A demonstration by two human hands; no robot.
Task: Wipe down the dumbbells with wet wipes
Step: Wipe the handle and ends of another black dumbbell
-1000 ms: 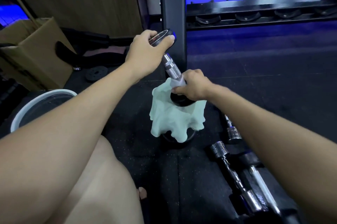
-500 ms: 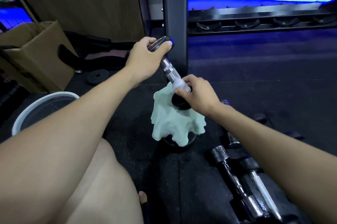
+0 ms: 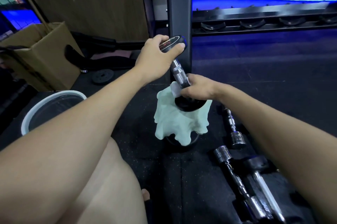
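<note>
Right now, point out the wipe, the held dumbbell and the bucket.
wipe [image 3: 175, 90], head view, white fold beside the right fingers.
dumbbell [image 3: 178, 72], head view, knurled chrome handle.
bucket [image 3: 37, 105], head view, white rim.

Quick count, everything placed off the pale green cloth [image 3: 182, 123], and there's just one of those. Four dumbbells that I can make out: one tilted dumbbell [image 3: 179, 72] on top of the cloth and three lying to its right, a short chrome one [image 3: 235, 129], a longer chrome one [image 3: 235, 174] and a black-ended one [image 3: 262, 182]. One white wet wipe [image 3: 175, 90] just above the cloth, one white-rimmed bucket [image 3: 36, 112] to its left, one cardboard box [image 3: 42, 56] and one weight plate [image 3: 102, 77] up-left, four rack cradles [image 3: 252, 23] up-right
</note>
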